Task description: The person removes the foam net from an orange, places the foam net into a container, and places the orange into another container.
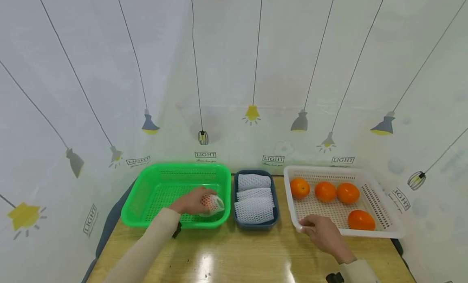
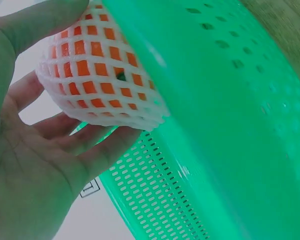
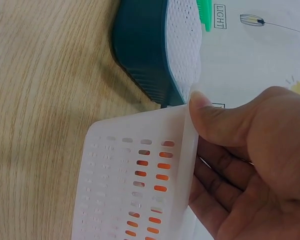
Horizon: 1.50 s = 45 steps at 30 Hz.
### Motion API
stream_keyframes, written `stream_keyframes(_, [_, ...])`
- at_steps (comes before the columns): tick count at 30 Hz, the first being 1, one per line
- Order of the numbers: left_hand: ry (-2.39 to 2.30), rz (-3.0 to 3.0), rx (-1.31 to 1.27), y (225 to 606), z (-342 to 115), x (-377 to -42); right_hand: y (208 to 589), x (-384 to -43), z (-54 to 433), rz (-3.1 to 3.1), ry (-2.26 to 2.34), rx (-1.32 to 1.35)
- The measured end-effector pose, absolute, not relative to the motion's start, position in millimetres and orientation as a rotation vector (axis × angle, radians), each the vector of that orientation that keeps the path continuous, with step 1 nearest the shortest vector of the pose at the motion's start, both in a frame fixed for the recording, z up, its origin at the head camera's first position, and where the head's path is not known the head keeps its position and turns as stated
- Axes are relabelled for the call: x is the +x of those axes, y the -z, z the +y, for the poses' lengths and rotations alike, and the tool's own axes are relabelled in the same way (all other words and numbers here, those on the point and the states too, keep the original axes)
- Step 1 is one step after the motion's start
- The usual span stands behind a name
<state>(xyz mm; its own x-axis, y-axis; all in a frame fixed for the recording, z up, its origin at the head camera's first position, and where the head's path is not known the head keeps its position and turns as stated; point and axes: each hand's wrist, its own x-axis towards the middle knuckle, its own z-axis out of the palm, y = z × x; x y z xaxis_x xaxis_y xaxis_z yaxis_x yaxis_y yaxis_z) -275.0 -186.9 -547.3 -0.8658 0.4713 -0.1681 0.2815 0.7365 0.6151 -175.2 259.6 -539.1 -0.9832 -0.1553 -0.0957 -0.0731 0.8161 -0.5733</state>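
In the head view my left hand (image 1: 193, 200) is inside the green basket (image 1: 126, 214), near its right end. It holds an orange-coloured round fruit (image 2: 97, 70) in a white foam net sleeve, thumb on one side and curled fingers on the other. Whether the fruit touches the basket floor I cannot tell. At the white basket (image 1: 292, 205) my right hand (image 1: 323, 234) pinches the near left corner of the rim, thumb outside and fingers inside. Several bare orange fruits (image 1: 324, 192) lie in that basket.
Between the two baskets stands a dark blue tray (image 1: 239, 224) with several white foam net sleeves (image 1: 254, 210) in it. All three containers sit on a wooden table (image 1: 234, 258). Behind them hangs a pale cloth (image 1: 234, 71) printed with lamps.
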Motion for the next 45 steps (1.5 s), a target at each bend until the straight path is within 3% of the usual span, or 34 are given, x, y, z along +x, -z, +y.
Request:
stream_keyframes(11, [-1.152, 2.727, 0.484, 541, -185, -267, 540, -174, 259, 2.855, 0.904, -0.163])
stream_keyframes(28, [-1.564, 2.774, 0.3, 549, -141, -234, 544, -172, 258, 2.894, 0.9, -0.177])
stream_keyframes(45, [-1.867, 2.614, 0.46, 559, -107, -199, 545, -169, 254, 2.936, 0.881, -0.126])
